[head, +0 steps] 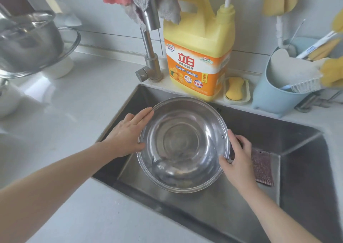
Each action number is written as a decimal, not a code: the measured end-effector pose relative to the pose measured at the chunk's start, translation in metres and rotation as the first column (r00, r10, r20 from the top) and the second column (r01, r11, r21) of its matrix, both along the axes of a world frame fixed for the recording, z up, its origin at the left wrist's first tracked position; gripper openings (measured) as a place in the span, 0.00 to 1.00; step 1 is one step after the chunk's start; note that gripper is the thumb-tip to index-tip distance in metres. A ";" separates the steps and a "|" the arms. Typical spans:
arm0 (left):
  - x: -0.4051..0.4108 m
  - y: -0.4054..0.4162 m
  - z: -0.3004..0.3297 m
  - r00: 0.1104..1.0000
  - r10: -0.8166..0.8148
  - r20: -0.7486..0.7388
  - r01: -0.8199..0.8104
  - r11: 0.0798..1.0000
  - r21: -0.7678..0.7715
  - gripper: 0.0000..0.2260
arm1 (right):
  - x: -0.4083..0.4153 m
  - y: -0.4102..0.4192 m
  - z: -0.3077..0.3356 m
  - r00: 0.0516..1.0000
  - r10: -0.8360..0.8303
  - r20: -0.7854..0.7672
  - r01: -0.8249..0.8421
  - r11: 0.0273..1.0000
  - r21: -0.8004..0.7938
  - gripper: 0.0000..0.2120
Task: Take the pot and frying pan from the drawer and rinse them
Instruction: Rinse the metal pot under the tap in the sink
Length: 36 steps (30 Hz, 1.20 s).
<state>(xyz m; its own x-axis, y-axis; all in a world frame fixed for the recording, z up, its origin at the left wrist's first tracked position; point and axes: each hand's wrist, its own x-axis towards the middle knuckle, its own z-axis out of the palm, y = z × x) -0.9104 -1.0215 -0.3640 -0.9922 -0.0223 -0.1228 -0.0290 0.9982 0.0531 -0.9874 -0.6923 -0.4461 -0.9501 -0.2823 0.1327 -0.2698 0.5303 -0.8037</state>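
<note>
I have the pot [182, 144] at frame centre, held over the sink [269, 131], mouth tilted toward me. My left hand [128, 133] lies flat against its left wall, fingers straight along the rim. My right hand [236, 161] grips the right rim, thumb hooked over the edge. A scouring pad [262, 167] lies in the sink right of it. The soap jug [199, 46] stands on the tabletop [65, 131] behind, beside the tap [150, 44].

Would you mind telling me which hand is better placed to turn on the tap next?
Left, probably. The left hand holds the pot on the side where the tap lever sits; the right hand would have to cross over the pot.
</note>
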 end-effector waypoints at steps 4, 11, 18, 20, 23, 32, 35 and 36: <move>0.016 0.006 0.010 0.988 0.017 -0.154 -0.019 1.000 -0.009 0.44 | 0.000 0.005 0.017 0.990 -0.016 -0.139 0.010 0.999 -0.047 0.40; 0.028 0.013 0.030 0.852 -0.030 -0.523 -0.016 0.996 -0.084 0.44 | -0.001 0.012 0.059 0.934 -0.033 -0.355 -0.006 0.994 -0.110 0.37; 0.027 0.012 0.058 0.722 -0.083 -0.687 -0.004 0.992 -0.124 0.35 | -0.011 0.018 0.102 0.804 -0.047 -0.592 -0.025 0.993 -0.113 0.30; 0.025 0.013 0.071 0.675 -0.112 -0.729 0.006 0.989 -0.146 0.35 | -0.014 0.019 0.115 0.767 -0.050 -0.640 -0.042 0.991 -0.128 0.29; 0.021 0.015 0.093 0.598 -0.152 -0.787 0.027 0.985 -0.169 0.36 | -0.020 0.021 0.137 0.683 -0.068 -0.727 -0.055 0.988 -0.143 0.28; 0.014 0.022 0.159 0.382 -0.283 -0.880 0.010 0.953 -0.303 0.36 | -0.037 0.030 0.201 0.491 -0.102 -0.865 -0.078 0.984 -0.160 0.30; 0.014 0.021 0.174 0.323 -0.322 -0.890 0.001 0.941 -0.340 0.40 | -0.038 0.031 0.217 0.436 -0.110 -0.893 -0.076 0.985 -0.158 0.28; 0.014 0.021 0.179 0.301 -0.335 -0.893 -0.001 0.936 -0.352 0.41 | -0.038 0.031 0.222 0.420 -0.117 -0.900 -0.076 0.984 -0.163 0.29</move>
<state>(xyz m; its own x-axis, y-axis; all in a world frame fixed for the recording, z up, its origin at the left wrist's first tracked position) -0.8960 -1.0008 -0.1846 -0.4153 0.2989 0.8592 0.0411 0.9497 -0.3105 -1.0251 -0.6614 -0.2240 -0.2581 -0.1489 0.9546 -0.8803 0.4433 -0.1689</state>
